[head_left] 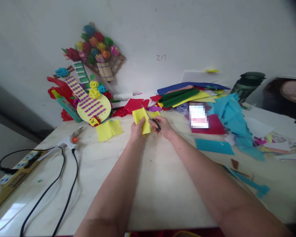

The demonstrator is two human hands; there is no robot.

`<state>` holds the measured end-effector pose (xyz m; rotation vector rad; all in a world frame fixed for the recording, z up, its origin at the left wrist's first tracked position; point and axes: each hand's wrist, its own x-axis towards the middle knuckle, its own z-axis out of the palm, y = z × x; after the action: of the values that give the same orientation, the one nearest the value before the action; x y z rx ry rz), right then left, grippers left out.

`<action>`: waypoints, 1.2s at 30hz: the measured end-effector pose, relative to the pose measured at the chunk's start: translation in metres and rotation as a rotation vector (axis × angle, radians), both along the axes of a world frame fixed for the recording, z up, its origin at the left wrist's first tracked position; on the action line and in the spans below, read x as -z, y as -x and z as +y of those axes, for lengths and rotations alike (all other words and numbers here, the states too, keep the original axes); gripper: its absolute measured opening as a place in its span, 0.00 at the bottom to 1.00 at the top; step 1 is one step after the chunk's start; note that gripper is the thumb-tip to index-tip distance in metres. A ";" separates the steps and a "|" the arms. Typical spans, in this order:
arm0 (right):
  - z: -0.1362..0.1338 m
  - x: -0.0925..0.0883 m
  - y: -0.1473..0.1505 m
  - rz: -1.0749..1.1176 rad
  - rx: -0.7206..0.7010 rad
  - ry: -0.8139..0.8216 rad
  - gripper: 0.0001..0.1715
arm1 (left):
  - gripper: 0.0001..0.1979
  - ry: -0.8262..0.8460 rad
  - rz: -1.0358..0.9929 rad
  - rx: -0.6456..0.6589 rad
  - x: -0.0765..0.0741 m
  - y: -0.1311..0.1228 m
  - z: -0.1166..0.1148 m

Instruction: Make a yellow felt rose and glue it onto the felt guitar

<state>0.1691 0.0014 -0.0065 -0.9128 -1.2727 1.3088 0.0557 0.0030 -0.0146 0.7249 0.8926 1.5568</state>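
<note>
My left hand pinches a folded piece of yellow paper, thumb on top, just above the table. Beside it, my right hand grips dark-handled scissors, with fingers in the handle. The scissor blades point up and to the left, across the yellow paper; whether they are cutting into it I cannot tell. Some yellow paper also shows behind the right hand's fingers. Left of my hands, a separate creased yellow paper piece lies flat on the table.
Left are a hot glue gun, a power strip with black cords, and a paper guitar with flowers. Coloured paper sheets pile up along the wall. Rightward lie a blue sheet, crumpled blue paper and a dark bottle.
</note>
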 end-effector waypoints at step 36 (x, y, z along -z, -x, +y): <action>-0.004 -0.008 -0.003 -0.016 -0.063 -0.002 0.18 | 0.18 -0.018 0.016 0.051 0.004 0.001 0.001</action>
<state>0.1722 -0.0026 0.0011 -0.8901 -1.3245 1.3516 0.0550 0.0038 -0.0189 0.7687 0.8662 1.5172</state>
